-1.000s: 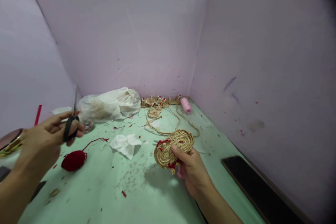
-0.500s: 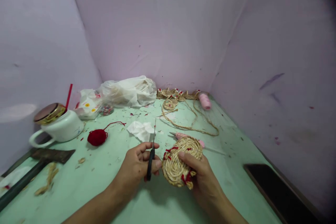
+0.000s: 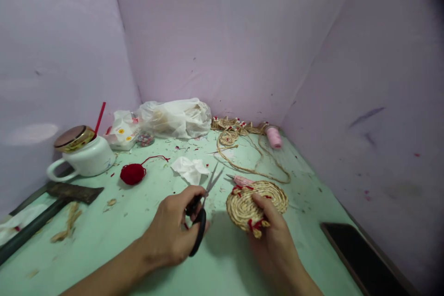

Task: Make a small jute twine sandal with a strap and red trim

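Observation:
My left hand [image 3: 178, 224] grips a pair of scissors [image 3: 198, 236] by its black handles, blades parted and pointing away from me. In my right hand [image 3: 275, 231] is a woven straw coaster [image 3: 246, 208], coiled in a spiral, with the thumb on top and the other fingers hidden beneath. Red yarn [image 3: 255, 226] is knotted at the coaster's near edge, and more red shows along its far left edge. The scissors and the coaster are apart. Just behind the coaster lies a pink-handled awl [image 3: 243, 180], partly covered by it.
To the left are a red yarn ball [image 3: 132, 174], a white mug [image 3: 92, 157] with a lidded jar on it, and a hammer [image 3: 74, 193]. Crumpled tissue [image 3: 190, 169], straw cord [image 3: 239, 165], a pink thread spool [image 3: 274, 138] and a plastic bag [image 3: 176, 118] lie farther back. A phone [image 3: 364, 259] rests at right.
The scissors have opened and turned in my left hand, moving away from the coaster. My right hand has shifted the coaster slightly right and tilted it flatter. The view has swung slightly left.

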`<state>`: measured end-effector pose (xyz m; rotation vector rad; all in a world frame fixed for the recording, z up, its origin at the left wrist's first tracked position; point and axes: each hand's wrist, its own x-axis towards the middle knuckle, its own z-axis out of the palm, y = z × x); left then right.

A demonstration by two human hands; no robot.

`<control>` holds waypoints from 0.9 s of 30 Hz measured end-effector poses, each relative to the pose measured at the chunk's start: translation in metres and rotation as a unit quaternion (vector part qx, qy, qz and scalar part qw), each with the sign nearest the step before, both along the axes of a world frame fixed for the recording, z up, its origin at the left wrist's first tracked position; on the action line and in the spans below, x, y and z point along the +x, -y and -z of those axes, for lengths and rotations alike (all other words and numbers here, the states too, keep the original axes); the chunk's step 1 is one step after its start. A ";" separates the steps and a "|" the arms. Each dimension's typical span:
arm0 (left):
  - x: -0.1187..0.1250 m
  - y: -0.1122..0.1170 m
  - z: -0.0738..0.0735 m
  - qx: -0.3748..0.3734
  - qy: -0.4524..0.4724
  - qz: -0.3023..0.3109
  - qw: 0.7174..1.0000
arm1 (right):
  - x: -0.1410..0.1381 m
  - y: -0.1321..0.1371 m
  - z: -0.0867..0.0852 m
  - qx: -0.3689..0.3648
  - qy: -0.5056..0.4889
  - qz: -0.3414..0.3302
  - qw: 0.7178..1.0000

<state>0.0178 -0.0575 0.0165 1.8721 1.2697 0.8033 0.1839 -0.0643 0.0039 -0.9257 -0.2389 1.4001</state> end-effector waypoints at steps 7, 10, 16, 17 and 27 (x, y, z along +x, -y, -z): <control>0.001 0.013 0.015 0.166 -0.209 0.052 0.962 | 0.001 0.000 0.006 0.073 0.130 -0.010 0.989; 0.001 0.013 0.019 0.158 -0.242 0.047 0.956 | 0.002 0.004 0.010 0.092 0.218 0.010 0.972; -0.005 0.007 0.021 0.155 -0.229 0.055 0.959 | 0.005 0.006 0.017 0.109 0.253 0.019 0.961; -0.006 0.006 0.021 0.157 -0.226 0.058 0.960 | 0.005 0.004 0.019 0.107 0.243 0.008 0.964; -0.010 0.003 0.015 0.222 -0.222 0.060 0.948 | 0.006 0.001 0.017 0.097 0.294 0.020 0.951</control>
